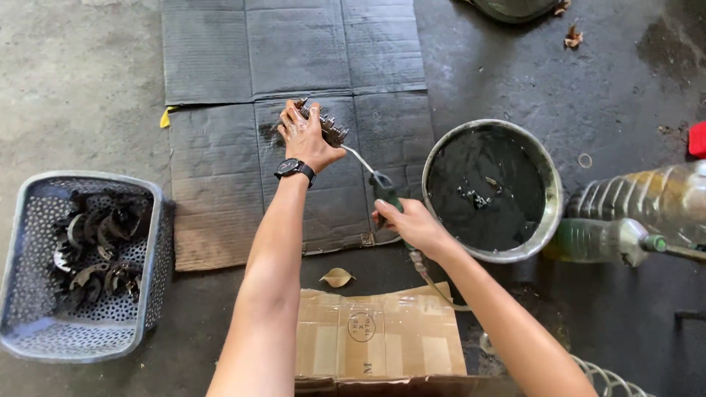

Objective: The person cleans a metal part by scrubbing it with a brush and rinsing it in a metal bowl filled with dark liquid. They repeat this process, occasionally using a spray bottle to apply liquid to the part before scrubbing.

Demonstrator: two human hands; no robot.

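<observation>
Sitting leftmost, a perforated grey basket [151,242] held dark curved metal parts. The left hand [303,136] was closed around a toothed metal part [329,128] over flattened cardboard [220,176]. The right hand [412,223] gripped an air blow gun [381,184], nozzle angled up-left at that part. A basin of black liquid [548,184] stood rightward.

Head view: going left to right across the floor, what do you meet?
Grey perforated plastic basket of dark curved metal parts → left hand gripping a toothed metal part → right hand holding a green-handled air blow gun → round metal basin of black liquid → clear plastic bottles.
</observation>
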